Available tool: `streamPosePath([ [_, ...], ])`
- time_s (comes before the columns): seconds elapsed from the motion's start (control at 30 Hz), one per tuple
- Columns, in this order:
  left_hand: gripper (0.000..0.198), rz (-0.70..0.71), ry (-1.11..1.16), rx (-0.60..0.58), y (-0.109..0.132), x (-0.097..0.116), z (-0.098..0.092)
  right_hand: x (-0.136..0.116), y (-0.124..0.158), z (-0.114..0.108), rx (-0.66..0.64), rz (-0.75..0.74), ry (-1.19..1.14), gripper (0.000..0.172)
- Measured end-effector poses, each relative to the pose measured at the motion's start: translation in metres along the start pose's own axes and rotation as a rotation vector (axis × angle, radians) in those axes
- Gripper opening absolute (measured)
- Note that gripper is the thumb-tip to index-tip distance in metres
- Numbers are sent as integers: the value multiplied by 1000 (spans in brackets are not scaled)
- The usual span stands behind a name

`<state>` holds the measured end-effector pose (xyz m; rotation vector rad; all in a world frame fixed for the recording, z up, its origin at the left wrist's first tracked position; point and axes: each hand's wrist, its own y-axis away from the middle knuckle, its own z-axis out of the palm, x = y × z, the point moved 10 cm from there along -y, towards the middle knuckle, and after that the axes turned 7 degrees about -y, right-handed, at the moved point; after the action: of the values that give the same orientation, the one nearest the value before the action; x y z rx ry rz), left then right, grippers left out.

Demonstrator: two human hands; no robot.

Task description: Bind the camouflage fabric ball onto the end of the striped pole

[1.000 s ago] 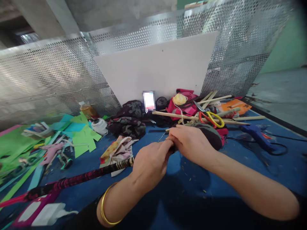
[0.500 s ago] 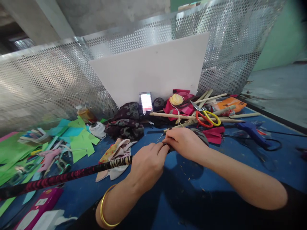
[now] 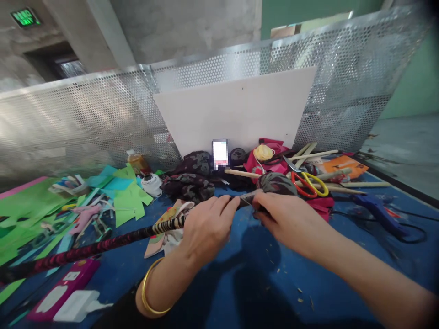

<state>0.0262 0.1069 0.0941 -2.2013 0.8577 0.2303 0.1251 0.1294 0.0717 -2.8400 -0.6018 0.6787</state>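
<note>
A long wrapped stick point(image 3: 99, 246) in black, dark red and cream bands slants up from the lower left. My left hand point(image 3: 207, 228), with a gold bangle at the wrist, is closed round it near its upper part. My right hand point(image 3: 279, 214) pinches the dark-wrapped section just to the right, its fingertips partly hidden. Between the hands the dark wrapping shows a thin pale line. Directly behind my right hand is a dark patterned fabric bundle point(image 3: 277, 183). Folded printed cloth point(image 3: 174, 240) lies beneath the stick, left of my left hand.
Scissors with red and yellow handles point(image 3: 308, 183), pale sticks point(image 3: 366, 184) and a blue glue gun point(image 3: 380, 217) lie right. Green paper point(image 3: 128, 201), a pink glue gun point(image 3: 82, 217) and a magenta power strip point(image 3: 65, 290) are left. A lit phone point(image 3: 220, 154) stands before a white board point(image 3: 236, 109).
The view has shifted, showing more wall above. My right hand has moved right, away from my left hand, uncovering a dark-wrapped section and the patterned bundle. My left hand still grips the stick.
</note>
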Motion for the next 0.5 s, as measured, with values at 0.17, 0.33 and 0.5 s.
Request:
streamPosePath([
  [0.17,27,-111,-22,13,1,-32,-2,4,-8,13,-114,-38,-225,18],
  [0.33,24,-146,161,-70,-1,-51,0,53,-10,-32,8,67,-454,26],
  [0.5,24,-244,508,-178,-1,-52,8,94,-10,-47,162,200,-883,26],
])
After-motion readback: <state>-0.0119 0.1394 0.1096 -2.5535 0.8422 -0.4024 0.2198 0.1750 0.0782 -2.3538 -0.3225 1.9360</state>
